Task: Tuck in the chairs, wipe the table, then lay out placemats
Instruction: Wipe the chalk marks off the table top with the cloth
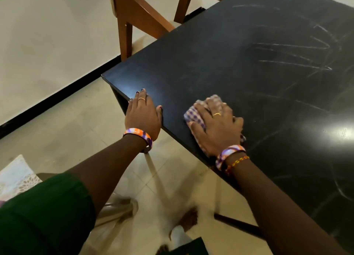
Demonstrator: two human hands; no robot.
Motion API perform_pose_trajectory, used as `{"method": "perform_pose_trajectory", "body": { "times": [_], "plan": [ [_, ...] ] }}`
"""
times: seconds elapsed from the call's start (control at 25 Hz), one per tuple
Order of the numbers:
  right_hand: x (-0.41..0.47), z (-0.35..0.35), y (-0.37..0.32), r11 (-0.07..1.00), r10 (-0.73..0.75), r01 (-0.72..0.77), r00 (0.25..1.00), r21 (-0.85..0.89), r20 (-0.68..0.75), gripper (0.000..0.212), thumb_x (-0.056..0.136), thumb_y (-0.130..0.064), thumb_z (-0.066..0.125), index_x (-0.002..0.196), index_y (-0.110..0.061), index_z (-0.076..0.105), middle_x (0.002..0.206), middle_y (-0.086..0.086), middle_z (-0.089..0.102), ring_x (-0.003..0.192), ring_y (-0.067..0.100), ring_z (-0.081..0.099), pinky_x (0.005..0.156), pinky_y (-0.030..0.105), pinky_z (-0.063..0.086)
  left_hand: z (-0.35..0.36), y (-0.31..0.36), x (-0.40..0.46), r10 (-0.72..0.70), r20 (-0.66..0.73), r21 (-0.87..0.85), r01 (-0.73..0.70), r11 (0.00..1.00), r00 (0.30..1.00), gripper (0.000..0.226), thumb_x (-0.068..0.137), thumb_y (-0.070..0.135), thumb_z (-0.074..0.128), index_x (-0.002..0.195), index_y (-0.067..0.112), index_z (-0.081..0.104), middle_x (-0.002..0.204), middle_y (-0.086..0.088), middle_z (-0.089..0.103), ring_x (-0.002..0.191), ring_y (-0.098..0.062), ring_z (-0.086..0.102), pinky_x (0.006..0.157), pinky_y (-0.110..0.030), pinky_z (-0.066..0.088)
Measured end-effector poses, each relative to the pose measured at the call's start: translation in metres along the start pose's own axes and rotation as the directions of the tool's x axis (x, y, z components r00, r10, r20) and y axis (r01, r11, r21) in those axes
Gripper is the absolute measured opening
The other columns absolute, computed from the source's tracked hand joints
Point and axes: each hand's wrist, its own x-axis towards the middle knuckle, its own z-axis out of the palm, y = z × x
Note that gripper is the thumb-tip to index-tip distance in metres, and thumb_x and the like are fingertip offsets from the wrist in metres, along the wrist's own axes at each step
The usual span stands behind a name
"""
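Note:
A black table (239, 67) fills the right of the view, its top streaked with pale scratches and smears. My right hand (218, 126) presses flat on a purple-and-white checked cloth (193, 114) near the table's front-left edge; most of the cloth is hidden under the palm. My left hand (142, 114) rests on the table's edge near the left corner, fingers spread, holding nothing. A brown wooden chair (134, 15) stands at the far end, its seat partly under the table top.
Beige tiled floor (76, 124) lies left of the table, bounded by a white wall with a black skirting strip (57, 95). A patterned white cloth-covered object (15, 176) sits at the lower left. My feet (189, 218) and a table leg show below.

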Motion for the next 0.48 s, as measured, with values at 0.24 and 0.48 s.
{"method": "perform_pose_trajectory", "body": {
  "times": [0.24, 0.48],
  "plan": [
    [0.134, 0.000, 0.014, 0.965, 0.238, -0.235, 0.971, 0.117, -0.007, 0.055, 0.093, -0.055, 0.030, 0.143, -0.034, 0.033, 0.157, -0.001, 0.022, 0.140, 0.034, 0.019, 0.108, 0.053, 0.017, 0.001, 0.021, 0.037, -0.004, -0.039, 0.025, 0.005, 1.000, 0.999, 0.035, 0.095, 0.020, 0.034, 0.117, -0.002, 0.050, 0.134, -0.020, 0.045, 0.122, -0.036, 0.042, 0.108, -0.039, 0.028],
    [0.102, 0.010, 0.010, 0.991, -0.124, 0.128, 0.987, 0.035, -0.103, 0.055, 0.087, -0.058, 0.026, 0.138, -0.041, 0.040, 0.153, -0.007, 0.030, 0.136, 0.029, 0.029, 0.093, 0.047, 0.028, 0.010, 0.035, 0.100, -0.052, -0.032, -0.145, 0.047, 0.988, 0.998, 0.033, 0.093, 0.018, 0.037, 0.121, 0.003, 0.048, 0.144, -0.017, 0.038, 0.134, -0.033, 0.034, 0.114, -0.039, 0.025]
  ]
}}
